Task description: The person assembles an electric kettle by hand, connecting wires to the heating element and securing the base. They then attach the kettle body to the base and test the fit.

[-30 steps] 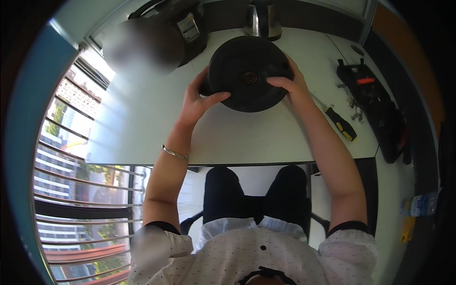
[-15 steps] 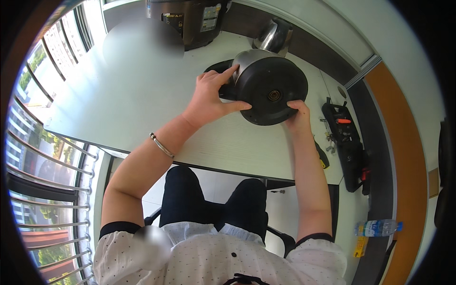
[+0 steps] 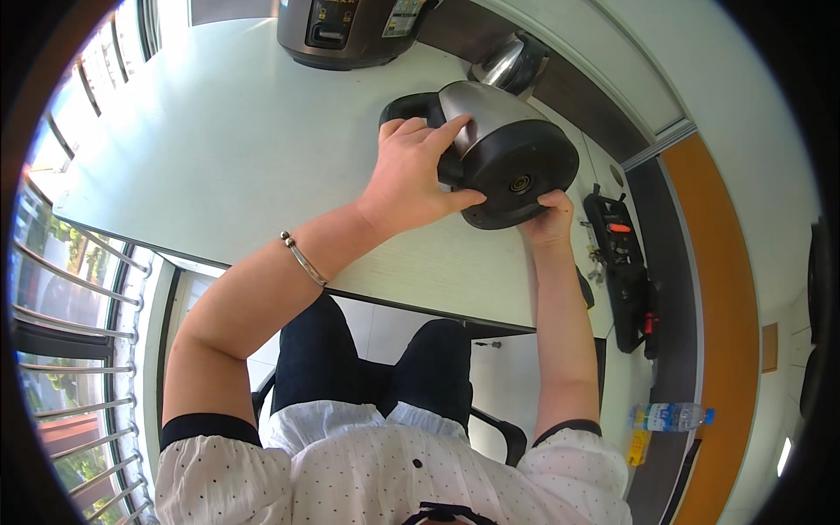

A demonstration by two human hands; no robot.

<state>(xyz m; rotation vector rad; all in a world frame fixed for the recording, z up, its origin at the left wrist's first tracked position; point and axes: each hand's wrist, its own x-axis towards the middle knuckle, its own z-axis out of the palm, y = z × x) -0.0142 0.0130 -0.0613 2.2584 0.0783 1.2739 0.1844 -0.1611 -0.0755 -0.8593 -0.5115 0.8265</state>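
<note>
Tilted above the far side of the white table, an electric kettle (image 3: pixel 486 105) with a steel body shows its round black base (image 3: pixel 534 162), which has a ringed metal socket in the middle. My left hand (image 3: pixel 416 171) grips it from the left, next to the black handle (image 3: pixel 411 107), with fingers on the steel side and the thumb at the base's rim. My right hand (image 3: pixel 551 220) holds the lower right rim, its thumb on the base and its other fingers mostly hidden underneath. The kettle's top is out of sight.
Behind the kettle stands another steel and black vessel (image 3: pixel 507 63). A brown cooker (image 3: pixel 350 35) is at the back. Right of my right forearm lie an open black tool case (image 3: pixel 623 271), small metal parts (image 3: pixel 595 261) and a partly hidden black tool (image 3: pixel 584 287). A plastic bottle (image 3: pixel 672 416) lies farther right.
The kettle has turned a little in my hands: more of its steel side shows and the base faces farther right. The whole view has shifted slightly. Both hands keep their hold.
</note>
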